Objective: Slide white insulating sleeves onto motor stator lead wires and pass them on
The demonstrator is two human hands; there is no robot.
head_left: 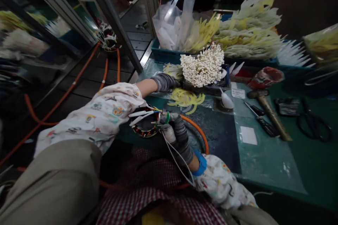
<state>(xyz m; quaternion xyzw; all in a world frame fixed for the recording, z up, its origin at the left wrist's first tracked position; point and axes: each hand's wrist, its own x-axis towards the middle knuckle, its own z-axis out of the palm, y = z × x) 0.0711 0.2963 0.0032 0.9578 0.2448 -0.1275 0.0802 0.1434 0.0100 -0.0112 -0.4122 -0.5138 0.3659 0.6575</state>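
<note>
My left hand (pixel 166 82), in a grey knit glove, reaches to the pale insulation strips (pixel 172 70) beside a bundle of white-tipped sticks (pixel 203 66). Its fingertips are in shadow, so I cannot tell whether they grip anything. My right hand (pixel 181 137), gloved with one fingertip wrapped in white, is closed around a small green piece (pixel 167 117) at the edge of a ring-shaped wound stator (pixel 145 133). White sleeves and coloured leads (pixel 141 115) stick out of the stator's top. A loop of thin white cord (pixel 182 163) hangs from my right hand.
Curved yellow strips (pixel 186 99) lie in front of the bundle. Blue trays (pixel 169 56) of strips stand behind. To the right are a white-bulbed tool (pixel 226 99), a hammer (pixel 273 116), a screwdriver (pixel 264 123) and black scissors (pixel 314 123). An orange hose (pixel 199 130) curves past the stator.
</note>
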